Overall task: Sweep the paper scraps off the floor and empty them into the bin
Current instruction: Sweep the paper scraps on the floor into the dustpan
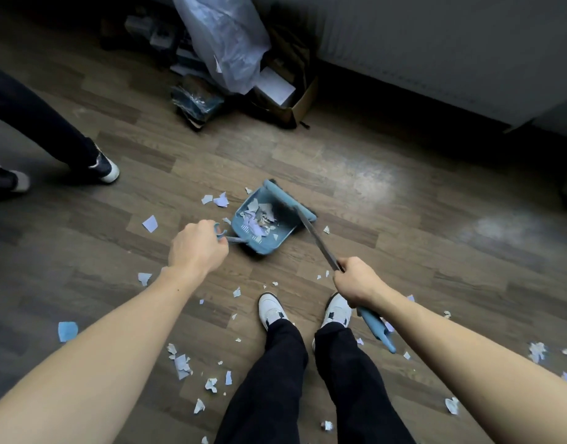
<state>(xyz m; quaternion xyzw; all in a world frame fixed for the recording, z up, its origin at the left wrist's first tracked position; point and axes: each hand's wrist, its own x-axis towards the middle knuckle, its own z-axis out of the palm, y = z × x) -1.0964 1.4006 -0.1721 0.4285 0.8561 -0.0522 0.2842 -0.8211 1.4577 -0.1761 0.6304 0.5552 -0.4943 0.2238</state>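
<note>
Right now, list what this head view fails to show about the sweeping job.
- Bin: none identifiable; only a clear plastic bag, top cut by the frame edge.
- Blue broom head: bristles blurred, hidden behind the blue plastic dustpan.
- Paper scraps: some likely hidden under the forearms and legs.

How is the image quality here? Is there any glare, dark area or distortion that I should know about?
Head view: pale glare patches on the wooden floor at right; dark vignetted corners; wide-angle stretch of the forearms; the blue plastic dustpan stays reasonably sharp, the grey-handled broom slightly motion-blurred.
</note>
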